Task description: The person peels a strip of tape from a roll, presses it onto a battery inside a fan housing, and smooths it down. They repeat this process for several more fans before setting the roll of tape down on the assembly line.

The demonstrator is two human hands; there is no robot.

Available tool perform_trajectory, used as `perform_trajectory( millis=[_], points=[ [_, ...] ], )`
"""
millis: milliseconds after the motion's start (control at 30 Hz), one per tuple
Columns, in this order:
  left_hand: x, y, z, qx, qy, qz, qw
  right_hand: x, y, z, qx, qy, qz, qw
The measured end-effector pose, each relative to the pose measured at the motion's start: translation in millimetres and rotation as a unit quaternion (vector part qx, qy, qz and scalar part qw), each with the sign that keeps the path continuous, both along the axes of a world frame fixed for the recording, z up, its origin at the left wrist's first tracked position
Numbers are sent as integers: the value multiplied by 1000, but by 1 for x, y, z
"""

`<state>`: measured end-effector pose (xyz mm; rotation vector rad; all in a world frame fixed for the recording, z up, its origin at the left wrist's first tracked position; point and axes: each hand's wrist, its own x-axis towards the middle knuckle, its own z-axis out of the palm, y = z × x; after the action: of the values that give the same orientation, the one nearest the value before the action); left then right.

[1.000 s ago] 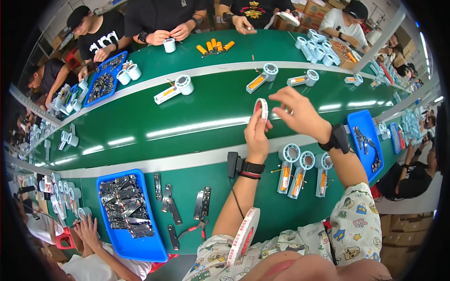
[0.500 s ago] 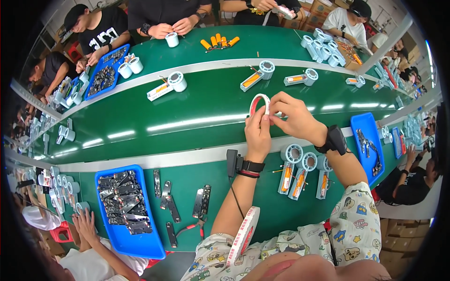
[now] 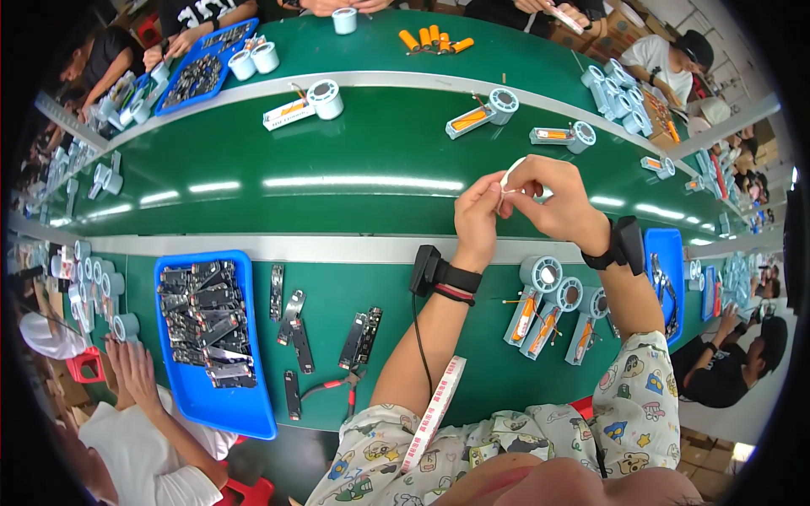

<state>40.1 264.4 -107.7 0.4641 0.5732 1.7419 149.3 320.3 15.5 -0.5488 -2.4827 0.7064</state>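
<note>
Over the green conveyor belt I hold a narrow white tape roll (image 3: pixel 511 172), now seen nearly edge-on and partly covered by my fingers. My left hand (image 3: pixel 477 218) is closed round its lower side, thumb and fingers pressed together. Bent over the roll from the right, my right hand (image 3: pixel 553 197) pinches at the tape; its fingertips almost touch those of my left. Whether a tape end is lifted there is hard to make out. Nearest below my right wrist lie several pale blue handheld fan bodies (image 3: pixel 564 295) with orange batteries and wires in open handles.
A blue tray (image 3: pixel 221 411) of black circuit-board strips stands left, with loose strips and red-handled pliers (image 3: pixel 353 391) beside it. A white printed strip (image 3: pixel 433 415) rests by my left forearm. Another blue tray (image 3: pixel 666 240) is at right. Fan bodies (image 3: pixel 483 115) lie along the belt; co-workers sit around.
The view has shifted, so the far bench sits higher. The tape roll has turned from showing its open ring to nearly edge-on, and my right hand has closed in over it.
</note>
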Motion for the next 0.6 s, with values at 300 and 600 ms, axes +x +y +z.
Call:
perform_trajectory(
  millis=[300, 600],
  points=[
    [0, 4, 3, -48, 76, 90, 992, -89, 85, -35, -243, 105, -200, 943],
    [-2, 6, 4, -101, 105, 130, 981, -120, 130, -95, -274, 16, -210, 938]
  ],
)
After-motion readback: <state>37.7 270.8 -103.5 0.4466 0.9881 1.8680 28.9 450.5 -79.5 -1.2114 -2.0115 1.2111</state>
